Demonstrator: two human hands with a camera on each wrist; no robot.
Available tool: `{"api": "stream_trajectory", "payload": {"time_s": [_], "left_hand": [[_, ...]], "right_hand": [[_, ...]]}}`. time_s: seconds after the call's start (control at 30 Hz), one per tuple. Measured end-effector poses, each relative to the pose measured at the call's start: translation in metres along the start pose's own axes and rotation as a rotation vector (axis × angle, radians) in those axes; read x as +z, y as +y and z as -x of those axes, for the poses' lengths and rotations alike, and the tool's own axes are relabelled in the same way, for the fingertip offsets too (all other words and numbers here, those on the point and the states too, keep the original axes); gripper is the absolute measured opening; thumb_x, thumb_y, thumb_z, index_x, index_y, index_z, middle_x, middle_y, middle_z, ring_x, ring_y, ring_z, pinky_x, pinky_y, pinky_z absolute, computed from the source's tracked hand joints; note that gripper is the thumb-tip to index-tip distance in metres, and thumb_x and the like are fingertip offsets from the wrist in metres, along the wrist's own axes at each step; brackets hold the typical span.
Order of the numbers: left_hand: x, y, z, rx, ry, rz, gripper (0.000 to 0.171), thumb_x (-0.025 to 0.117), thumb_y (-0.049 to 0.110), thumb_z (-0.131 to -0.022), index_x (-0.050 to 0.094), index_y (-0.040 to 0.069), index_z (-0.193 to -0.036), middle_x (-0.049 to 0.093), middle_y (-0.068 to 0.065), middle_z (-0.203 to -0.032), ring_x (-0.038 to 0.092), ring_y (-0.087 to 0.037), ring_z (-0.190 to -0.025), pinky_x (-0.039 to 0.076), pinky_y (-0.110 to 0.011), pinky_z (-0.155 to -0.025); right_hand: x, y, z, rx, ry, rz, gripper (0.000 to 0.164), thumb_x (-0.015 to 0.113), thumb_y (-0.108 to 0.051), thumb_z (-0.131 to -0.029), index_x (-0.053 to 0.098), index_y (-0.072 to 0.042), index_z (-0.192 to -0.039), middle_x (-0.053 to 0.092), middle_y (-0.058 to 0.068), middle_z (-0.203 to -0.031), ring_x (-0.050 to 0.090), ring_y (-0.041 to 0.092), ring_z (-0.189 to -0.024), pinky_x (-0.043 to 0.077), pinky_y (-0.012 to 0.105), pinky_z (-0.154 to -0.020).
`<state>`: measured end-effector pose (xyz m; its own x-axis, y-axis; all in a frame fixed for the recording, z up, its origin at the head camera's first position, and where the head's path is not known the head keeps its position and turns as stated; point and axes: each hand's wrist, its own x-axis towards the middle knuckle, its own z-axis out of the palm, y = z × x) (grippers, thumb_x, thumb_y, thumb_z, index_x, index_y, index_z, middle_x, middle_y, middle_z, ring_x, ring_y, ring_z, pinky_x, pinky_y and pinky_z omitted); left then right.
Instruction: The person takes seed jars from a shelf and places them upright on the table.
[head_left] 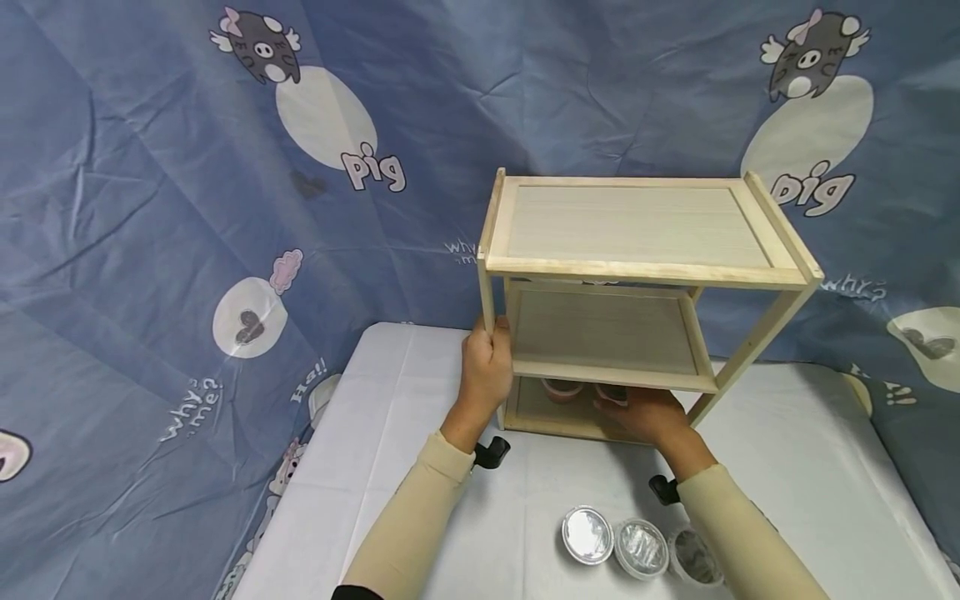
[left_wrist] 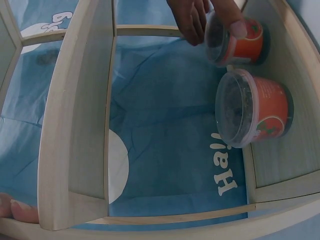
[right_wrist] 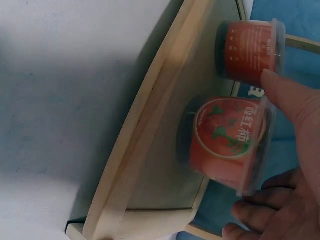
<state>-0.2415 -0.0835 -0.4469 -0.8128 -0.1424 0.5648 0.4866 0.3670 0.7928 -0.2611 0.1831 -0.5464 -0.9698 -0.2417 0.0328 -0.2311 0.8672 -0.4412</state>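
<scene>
My left hand (head_left: pixel 486 367) grips the front left post of a wooden three-tier shelf (head_left: pixel 645 271); its fingertips show at the lower left of the left wrist view. My right hand (head_left: pixel 651 415) reaches into the bottom tier, beside a lidded plastic cup (right_wrist: pixel 220 137) with a red label. That cup's lid lies between the thumb and the loosely bent fingers, the thumb by its rim; firm contact is unclear. Next to it on the bottom tier stands a second red-labelled cup (left_wrist: pixel 270 107) with a clear lid.
Three lidded cups stand in a row on the white tabletop in front of the shelf: a left one (head_left: pixel 587 535), a middle one (head_left: pixel 641 548) and a right one (head_left: pixel 693 557) beside my right sleeve. A blue printed cloth (head_left: pixel 420 125) hangs behind the shelf.
</scene>
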Motion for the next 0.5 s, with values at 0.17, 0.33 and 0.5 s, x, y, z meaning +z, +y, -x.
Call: {"api": "stream_trajectory", "payload": {"time_s": [0.17,0.33,0.5], "left_hand": [[0.0,-0.0002,0.0002,-0.001,0.001,-0.013,0.032,0.036,0.031,-0.105,0.041,0.012,-0.079,0.031,0.002,-0.056,0.028,-0.012,-0.046,0.028,-0.031,-0.041],[0.0002,-0.0011,0.0003,0.005,0.007,-0.024,0.031,0.037,0.03,-0.105,0.042,0.012,-0.08,0.032,0.002,-0.058,0.031,-0.013,-0.049,0.03,-0.031,-0.043],[0.0,-0.0014,0.0003,0.017,0.01,-0.025,0.03,0.038,0.026,-0.105,0.04,0.012,-0.078,0.032,0.002,-0.056,0.03,-0.013,-0.046,0.028,-0.031,-0.041]], "right_hand": [[0.0046,0.0038,-0.0034,-0.001,0.008,-0.023,0.084,0.066,-0.054,-0.086,0.028,-0.01,-0.147,0.035,0.023,-0.144,0.041,0.047,-0.127,0.04,0.057,-0.095],[0.0058,0.0046,-0.0038,0.005,0.003,-0.023,0.083,0.065,-0.054,-0.086,0.03,-0.008,-0.146,0.037,0.025,-0.143,0.043,0.048,-0.125,0.041,0.057,-0.094],[0.0021,0.0012,-0.0044,0.019,-0.005,-0.021,0.08,0.066,-0.05,-0.088,0.032,-0.004,-0.144,0.038,0.028,-0.141,0.042,0.049,-0.125,0.041,0.057,-0.094]]}}
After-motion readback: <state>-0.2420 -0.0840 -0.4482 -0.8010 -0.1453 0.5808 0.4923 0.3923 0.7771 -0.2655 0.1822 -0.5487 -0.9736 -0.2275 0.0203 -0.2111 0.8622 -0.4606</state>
